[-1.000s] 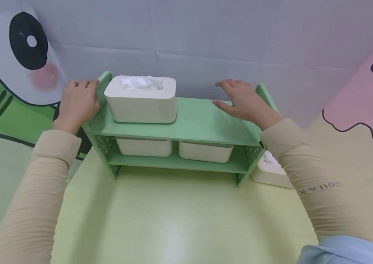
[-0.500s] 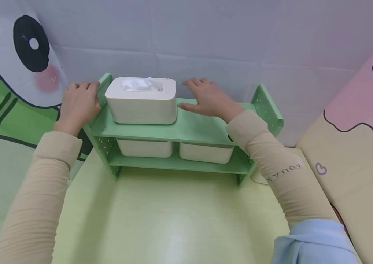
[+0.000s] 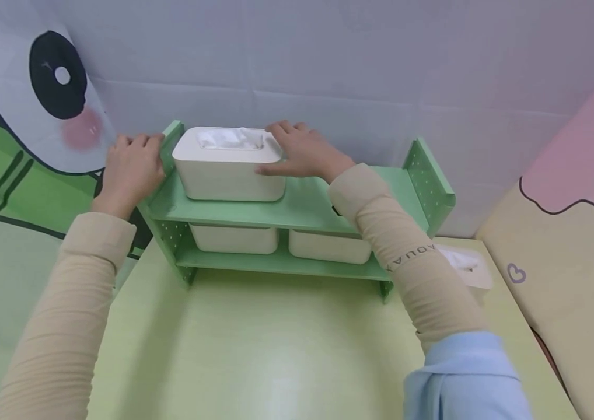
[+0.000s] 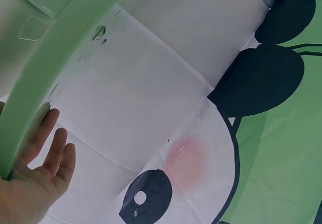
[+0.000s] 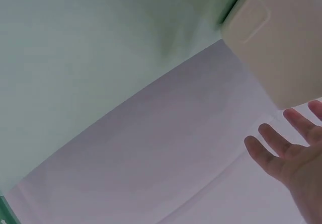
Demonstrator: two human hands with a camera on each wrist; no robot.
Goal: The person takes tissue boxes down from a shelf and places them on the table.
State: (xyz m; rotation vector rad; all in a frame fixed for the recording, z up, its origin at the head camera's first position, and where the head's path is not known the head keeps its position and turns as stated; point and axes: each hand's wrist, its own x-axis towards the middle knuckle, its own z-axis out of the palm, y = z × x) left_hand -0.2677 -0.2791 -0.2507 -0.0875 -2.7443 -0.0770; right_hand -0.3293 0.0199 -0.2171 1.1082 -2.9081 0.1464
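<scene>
A green two-tier shelf with perforated side panels stands on the table. My left hand grips the top of its left panel. In the left wrist view that panel lies against the fingers, the others fanned out beside it. On the upper board, at the left, sits a white tissue box with a tissue showing at its slot. My right hand is at the box's right end, thumb in front and fingers over the top corner. From the right wrist, its fingers look spread just beyond the box.
Two white bins, a left bin and a right bin, stand on the lower board. Another tissue box is on the table, right of the shelf and partly behind my right sleeve. A cloth-covered wall rises behind.
My right hand has moved left from near the right panel, across the upper board, to the tissue box's right end. The left hand stays on the left panel.
</scene>
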